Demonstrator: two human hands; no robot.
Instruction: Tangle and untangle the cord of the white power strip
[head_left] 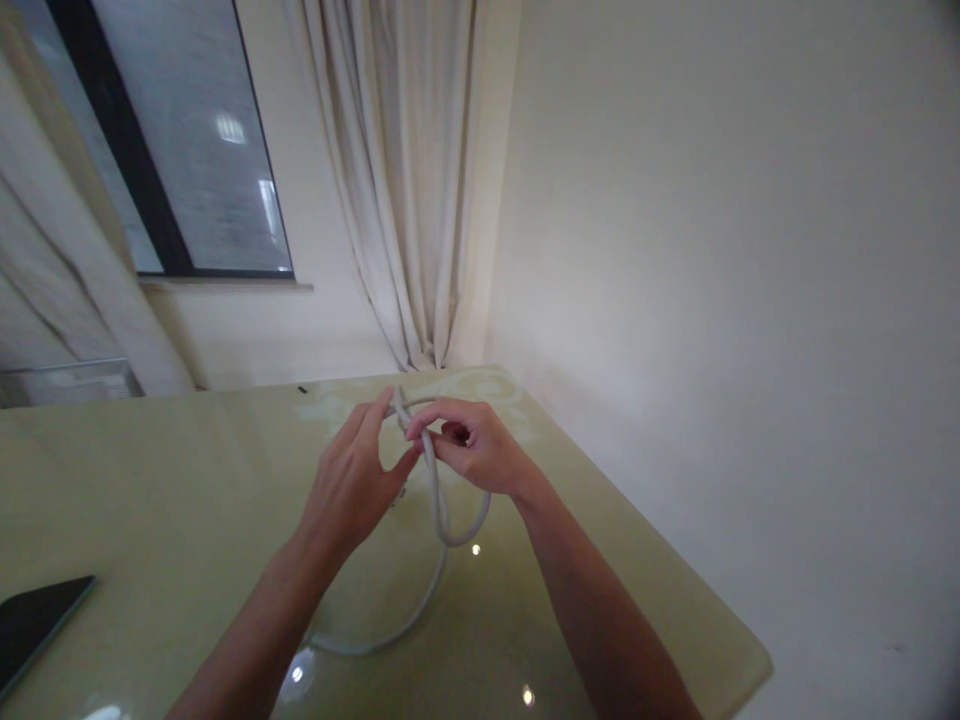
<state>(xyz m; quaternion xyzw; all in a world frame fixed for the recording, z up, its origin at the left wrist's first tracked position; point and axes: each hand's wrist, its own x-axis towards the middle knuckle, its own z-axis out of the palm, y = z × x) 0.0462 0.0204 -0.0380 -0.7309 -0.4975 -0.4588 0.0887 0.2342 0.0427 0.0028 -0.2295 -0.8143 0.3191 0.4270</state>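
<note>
I have one white cord (437,500) between my two hands, just above the table (187,470). My left hand (354,485) pinches it with thumb and forefinger where the strands cross; my right hand (472,445) is curled around the same spot, fingertips pressed on the cord. Below my hands hangs one small loop — and beneath that a second, wider loop of the same cord lies flat on the glossy tabletop. One dark phone (34,622) rests at the table's left edge, well apart from my hands. Behind — one window (180,150) and one pale curtain (397,180) gathered in the corner.
</note>
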